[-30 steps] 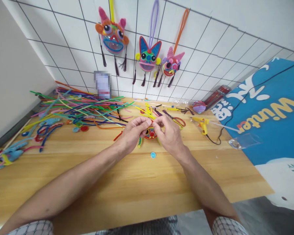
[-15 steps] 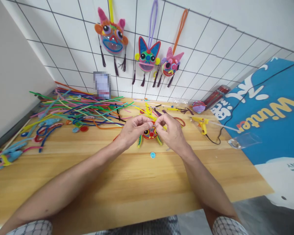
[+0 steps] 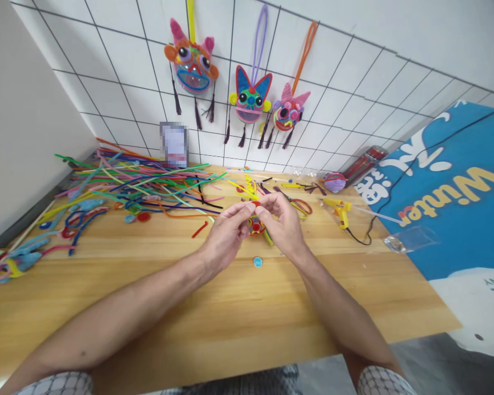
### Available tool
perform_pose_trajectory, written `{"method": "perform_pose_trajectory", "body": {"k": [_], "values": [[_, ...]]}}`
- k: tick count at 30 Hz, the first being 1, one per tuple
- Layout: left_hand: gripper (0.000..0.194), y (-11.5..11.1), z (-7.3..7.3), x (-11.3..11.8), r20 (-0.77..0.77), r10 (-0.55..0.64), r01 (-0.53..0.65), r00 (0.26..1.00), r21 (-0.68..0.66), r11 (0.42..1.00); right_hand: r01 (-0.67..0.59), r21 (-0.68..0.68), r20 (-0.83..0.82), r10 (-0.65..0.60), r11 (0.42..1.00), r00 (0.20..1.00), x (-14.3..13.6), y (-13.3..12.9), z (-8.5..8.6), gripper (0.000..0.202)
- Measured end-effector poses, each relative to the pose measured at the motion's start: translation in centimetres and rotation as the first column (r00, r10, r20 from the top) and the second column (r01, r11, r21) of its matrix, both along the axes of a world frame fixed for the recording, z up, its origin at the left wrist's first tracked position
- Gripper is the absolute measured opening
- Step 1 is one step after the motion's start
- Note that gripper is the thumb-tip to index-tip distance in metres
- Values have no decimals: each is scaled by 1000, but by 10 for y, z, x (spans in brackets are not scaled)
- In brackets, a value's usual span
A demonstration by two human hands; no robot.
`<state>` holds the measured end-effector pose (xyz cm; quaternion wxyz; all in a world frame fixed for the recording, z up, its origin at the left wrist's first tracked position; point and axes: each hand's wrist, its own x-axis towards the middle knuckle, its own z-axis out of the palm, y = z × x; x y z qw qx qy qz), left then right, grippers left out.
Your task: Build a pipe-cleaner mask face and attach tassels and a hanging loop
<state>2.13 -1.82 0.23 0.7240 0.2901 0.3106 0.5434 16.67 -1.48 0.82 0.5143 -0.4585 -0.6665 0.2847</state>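
Note:
My left hand (image 3: 230,230) and my right hand (image 3: 280,219) meet over the table, thumbs and fingertips closed on a small red pipe-cleaner piece (image 3: 256,203). Its exact shape is mostly covered by my fingers. Just below and behind my hands lies a colourful mask-like face ornament (image 3: 257,226) with a red and yellow front, partly hidden by them. A green and yellow strip (image 3: 268,237) sticks out at its lower right. On the wood nearer to me is a light blue coiled disc (image 3: 258,262). Left of my left hand lies a short red-orange stick-like piece (image 3: 200,229).
Many loose pipe cleaners (image 3: 148,181) are heaped at the back left. A yellow glue gun (image 3: 341,211) with a black cord stands at right, beside a clear plastic bag (image 3: 414,240). Three finished face ornaments (image 3: 250,99) hang on the tiled wall. A dark red bottle (image 3: 366,164) lies behind.
Both hands have drawn closer together around the red piece. My left hand now covers the ornament's left side, and the short red-orange piece beside it shows more fully. The view has shifted slightly.

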Motion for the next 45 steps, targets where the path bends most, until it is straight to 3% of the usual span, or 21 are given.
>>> {"method": "perform_pose_trajectory", "body": {"k": [7, 13, 21, 30, 45], "values": [[36, 2, -6, 0, -155, 66, -48, 986, 114, 992, -23, -62, -116, 16, 998, 993, 3, 5, -2, 15], [29, 7, -1, -7, -310, 107, -13, 945, 292, 956, -12, -42, -3, 12, 999, 1000, 7, 2, 6, 22], [27, 10, 0, -10, -370, 72, 40, 926, 287, 957, 8, 37, 60, -10, 999, 998, 7, -1, 3, 21], [27, 8, -1, -8, -270, 75, -5, 960, 252, 968, -25, 95, 69, 18, 995, 997, 1, -3, 3, 6], [22, 3, -2, -4, -163, 104, -75, 981, 175, 982, 41, 92, 41, -45, 995, 998, -4, -4, -5, 12]]}}
